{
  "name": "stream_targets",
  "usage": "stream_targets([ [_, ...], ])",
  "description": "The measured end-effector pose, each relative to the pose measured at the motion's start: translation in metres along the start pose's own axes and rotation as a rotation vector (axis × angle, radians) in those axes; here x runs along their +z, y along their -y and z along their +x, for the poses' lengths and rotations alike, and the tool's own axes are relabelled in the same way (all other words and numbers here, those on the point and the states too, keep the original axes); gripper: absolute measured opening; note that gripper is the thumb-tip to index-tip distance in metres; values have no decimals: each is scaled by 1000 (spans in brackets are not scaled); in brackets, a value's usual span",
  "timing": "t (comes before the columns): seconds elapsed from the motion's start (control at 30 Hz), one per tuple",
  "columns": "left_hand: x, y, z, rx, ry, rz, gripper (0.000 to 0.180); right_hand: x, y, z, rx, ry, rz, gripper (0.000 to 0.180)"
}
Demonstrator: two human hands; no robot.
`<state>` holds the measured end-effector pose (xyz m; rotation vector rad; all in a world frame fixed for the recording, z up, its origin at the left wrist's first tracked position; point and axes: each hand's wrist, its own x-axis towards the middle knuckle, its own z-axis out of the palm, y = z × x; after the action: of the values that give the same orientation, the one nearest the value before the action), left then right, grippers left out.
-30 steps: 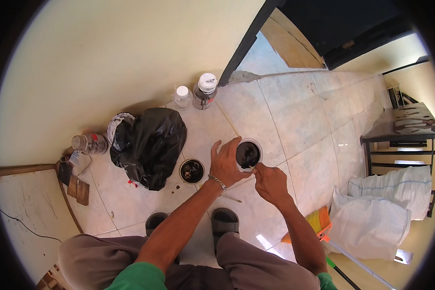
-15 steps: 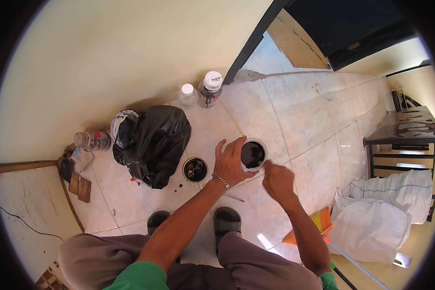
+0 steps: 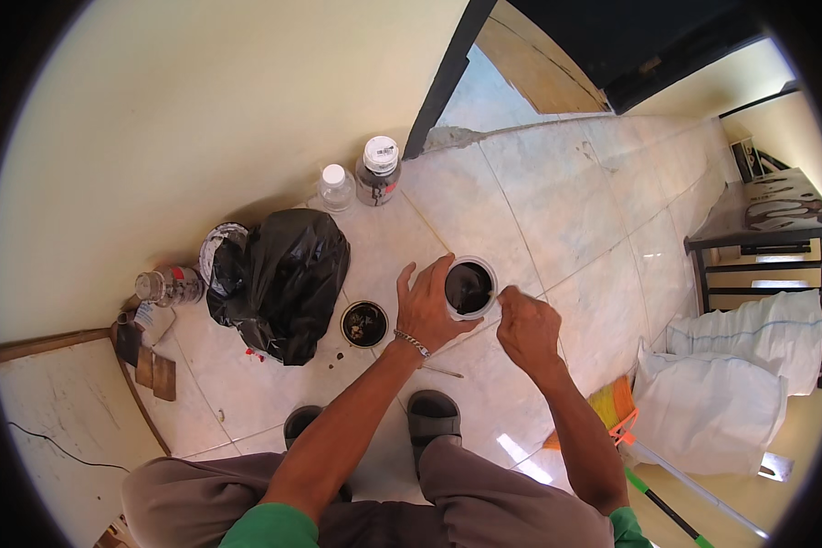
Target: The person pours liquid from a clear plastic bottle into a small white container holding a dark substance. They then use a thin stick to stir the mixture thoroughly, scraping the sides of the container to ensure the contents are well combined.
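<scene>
You crouch on a pale tiled floor (image 3: pixel 539 210) near the wall. A black plastic bag (image 3: pixel 288 274) slumps at the floor's left edge. Two white sacks (image 3: pixel 721 384) lie at the right. Three lidded jars stand along the wall. Two small round pots hold dark contents: one pot (image 3: pixel 364 323) stands alone beside the bag, untouched; the white-rimmed pot (image 3: pixel 470 288) sits between your hands. Your left hand (image 3: pixel 426 306) curls open fingers against its side. Your right hand (image 3: pixel 527 326) pinches something thin at the rim; work on this pot looks underway, unfinished.
</scene>
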<state>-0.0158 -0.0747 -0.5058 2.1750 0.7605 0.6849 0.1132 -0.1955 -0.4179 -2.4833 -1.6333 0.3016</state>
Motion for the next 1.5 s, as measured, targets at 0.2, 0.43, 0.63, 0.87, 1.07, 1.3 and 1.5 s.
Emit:
stream_targets([
  [0.2,1,0,1,5,2,15,112,-8,4,10,95,-125,41,11],
  [0.43,2,0,1,11,18,32,114,-5,6,6,23,48,-31,16],
  [0.63,4,2,0,38,-4,44,115,2,2,3,28,164,-8,27],
  [0.87,6,4,1,84,-37,72,117,-7,-1,3,-13,1,100,12],
  [1.07,5,4,2,105,-41,95,115,-17,-6,7,6,77,102,13],
  [1.3,5,3,1,90,-16,92,115,-21,-8,17,65,-74,146,15],
  [1.5,6,3,2,86,-6,87,114,-12,-11,8,50,21,133,17],
])
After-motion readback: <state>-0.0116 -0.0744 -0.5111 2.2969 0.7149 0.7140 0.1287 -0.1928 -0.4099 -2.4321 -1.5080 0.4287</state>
